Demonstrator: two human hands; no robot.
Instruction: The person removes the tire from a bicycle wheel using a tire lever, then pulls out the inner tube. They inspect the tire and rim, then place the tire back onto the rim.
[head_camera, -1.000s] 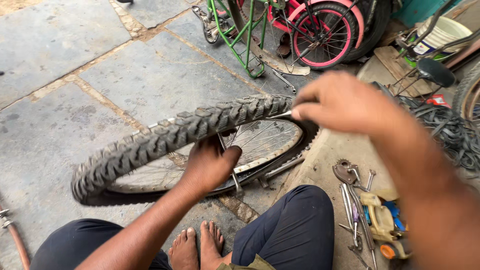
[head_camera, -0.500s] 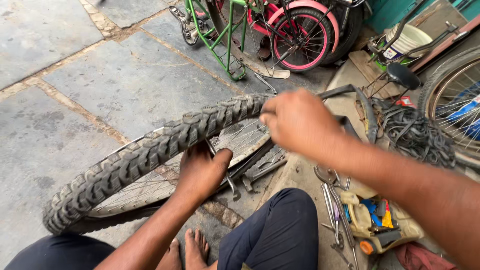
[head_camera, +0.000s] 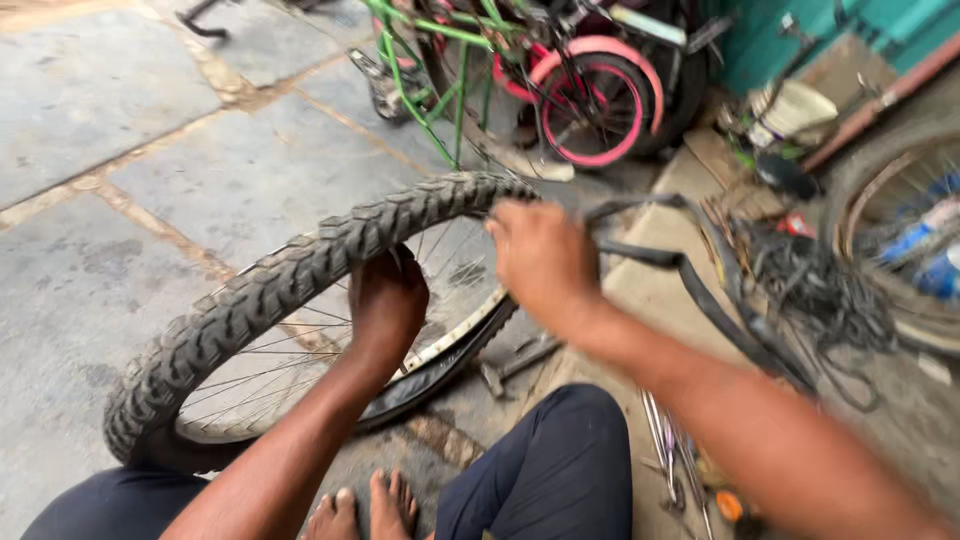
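The left hand (head_camera: 385, 300) has its fingers curled shut over the knobby tyre (head_camera: 290, 270), gripping it from the inner side of the wheel. The right hand (head_camera: 540, 255) is closed at the tyre's upper end, where a black inner tube (head_camera: 690, 275) trails away to the right; motion blur hides whether its fingers pinch tyre or tube. The tyre's near end is cut off behind a knee. The tyre is grey-black, deeply treaded, mounted on a spoked rim (head_camera: 455, 335) tilted above the stone floor (head_camera: 150, 170), in front of the bare feet (head_camera: 365, 505).
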